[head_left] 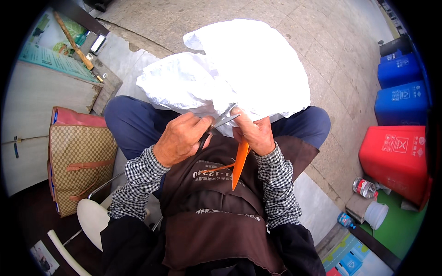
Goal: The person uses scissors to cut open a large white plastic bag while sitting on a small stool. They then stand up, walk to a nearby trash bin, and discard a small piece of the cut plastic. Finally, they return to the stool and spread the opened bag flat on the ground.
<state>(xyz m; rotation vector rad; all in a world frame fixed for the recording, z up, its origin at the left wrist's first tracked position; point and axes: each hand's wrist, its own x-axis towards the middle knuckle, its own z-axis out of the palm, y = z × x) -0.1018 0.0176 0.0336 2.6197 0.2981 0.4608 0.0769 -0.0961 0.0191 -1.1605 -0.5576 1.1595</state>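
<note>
My left hand (pixel 182 138) is closed around the black handles of a pair of scissors (pixel 226 120). Their blades stand apart and point toward the thumb of my right hand (pixel 258 133). That hand pinches the near edge of a large white cloth (pixel 262 69), which is bunched over my knees and very bright. Below my right fingers hangs a flat, tapering orange piece (pixel 240 163) with a thin orange strip beside it. Its upper end is hidden by the hand, so what kind of thing it is I cannot tell.
A brown apron (pixel 216 184) covers my lap. On the left are a patterned bag (pixel 83 156), a white chair (pixel 92 221) and a cabinet with a wooden-handled tool (pixel 73 41) on top. To the right stand blue bins (pixel 399 103), a red bin (pixel 393 156), a bottle (pixel 364 188) and a white bucket (pixel 376 215).
</note>
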